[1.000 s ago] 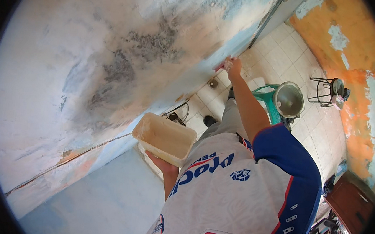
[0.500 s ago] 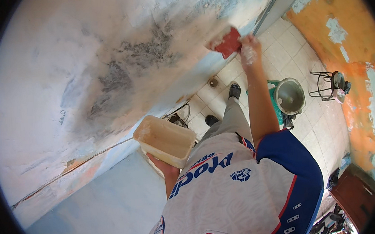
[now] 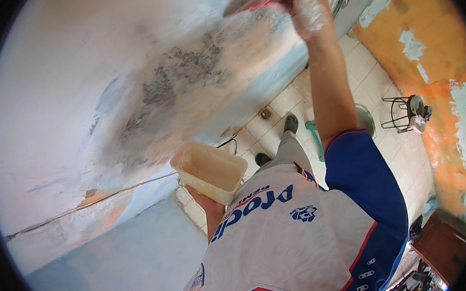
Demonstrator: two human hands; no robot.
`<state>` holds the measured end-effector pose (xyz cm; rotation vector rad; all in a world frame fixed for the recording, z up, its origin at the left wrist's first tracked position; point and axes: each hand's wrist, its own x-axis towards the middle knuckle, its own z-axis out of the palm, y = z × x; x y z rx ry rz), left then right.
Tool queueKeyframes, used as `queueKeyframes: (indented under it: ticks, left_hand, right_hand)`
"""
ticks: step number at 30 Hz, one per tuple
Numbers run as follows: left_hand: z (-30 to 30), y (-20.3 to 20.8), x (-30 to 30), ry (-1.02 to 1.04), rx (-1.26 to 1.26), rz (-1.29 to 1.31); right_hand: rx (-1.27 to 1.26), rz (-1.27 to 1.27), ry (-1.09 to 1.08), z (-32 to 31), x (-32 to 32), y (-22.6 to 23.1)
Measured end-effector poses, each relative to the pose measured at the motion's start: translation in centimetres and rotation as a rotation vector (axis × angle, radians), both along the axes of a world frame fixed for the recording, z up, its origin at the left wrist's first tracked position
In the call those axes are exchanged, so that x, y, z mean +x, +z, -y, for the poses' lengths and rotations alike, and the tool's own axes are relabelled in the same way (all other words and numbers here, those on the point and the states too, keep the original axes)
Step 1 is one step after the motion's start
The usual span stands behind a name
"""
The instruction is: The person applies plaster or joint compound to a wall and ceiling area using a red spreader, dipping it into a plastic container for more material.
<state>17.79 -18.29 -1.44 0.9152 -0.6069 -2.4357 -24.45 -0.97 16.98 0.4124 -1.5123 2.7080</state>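
My right hand (image 3: pixel 310 11), dusted white, is raised at the top of the view and closed around a red putty spreader (image 3: pixel 261 2). The spreader's flat blade is seen nearly edge-on, at or very near the wall (image 3: pixel 91 52); I cannot tell whether it touches. Lower down, my left hand (image 3: pixel 200 198) grips a cream rectangular plastic tub (image 3: pixel 232 178) from beneath and outside, partly hidden by it. The tub is tilted, its mouth facing up, with whitish smears on its inner walls. Dark, rough patches (image 3: pixel 159 88) mark the wall between the tub and the spreader.
Behind my right arm a bucket (image 3: pixel 367 120) stands beside a green plastic piece (image 3: pixel 314 134). Farther right is a black metal-framed stool (image 3: pixel 401 115) by the peeling orange wall (image 3: pixel 443 131). My dark shoes (image 3: pixel 291 123) are on pale floor tiles. A brown cabinet (image 3: pixel 442 241) sits lower right.
My right hand has moved up and outward with the red putty spreader, whose blade has turned from face-on to nearly edge-on. The tub in my left hand has shifted slightly right.
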Motion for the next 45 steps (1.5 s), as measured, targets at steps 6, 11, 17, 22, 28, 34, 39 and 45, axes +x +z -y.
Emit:
queueKeyframes:
  ticks: [6,11,17,22,28,34,39,45]
  left_hand:
    - [0.2,-0.1,-0.6,0.074,-0.043,-0.046]
    - [0.9,-1.4,1.1,0.154,0.004,-0.002]
    - [1.2,-2.2,2.8,0.111,0.036,0.043]
    - [0.4,-2.4,6.3,0.238,0.036,0.069]
    - [1.0,-3.0,5.6,0.223,0.026,-0.02]
    - [1.1,-2.3,4.2,0.212,0.023,-0.108]
    - [1.4,-3.6,5.5,0.205,0.077,-0.043]
    - [1.1,-3.7,5.9,0.201,0.053,-0.055]
  right_hand:
    - [-0.073,0.058,0.004,-3.5,2.9,-4.3]
    - [0.247,0.493,0.016,-2.5,8.1,-34.1]
    - [0.319,0.678,0.059,3.7,8.1,-46.5]
    - [-0.056,0.363,0.154,13.0,8.0,-25.7]
    - [-0.049,0.196,0.269,6.8,11.6,-6.1]
    - [0.162,0.433,-0.068,5.4,14.7,-25.0]
    - [-0.114,0.35,0.267,7.5,14.6,-35.3]
    - [0.199,0.338,0.099,11.9,10.8,-14.2]
